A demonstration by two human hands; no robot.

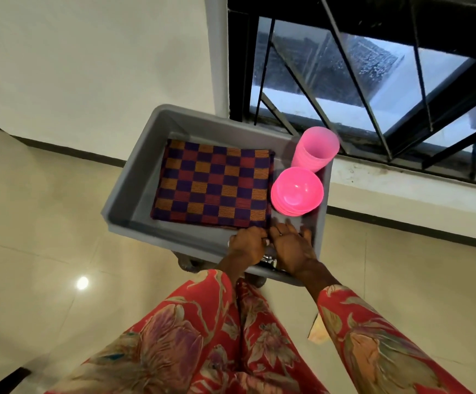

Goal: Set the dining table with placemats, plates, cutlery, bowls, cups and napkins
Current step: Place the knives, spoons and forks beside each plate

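Note:
A grey plastic tub holds a folded stack of purple, red and orange checked placemats. To their right stand a stack of pink cups and a stack of pink bowls. Both hands are in the tub's near right corner. My left hand is curled at the near corner of the placemats, and shiny metal cutlery shows just beside it, between the two hands. My right hand lies palm down with its fingers stretched out over the tub floor below the bowls. What lies under the hands is hidden.
The tub sits on a low support with dark rounded parts under its near edge. A barred window and its sill are behind it, and a white wall is to the left. Glossy beige floor tiles surround the tub.

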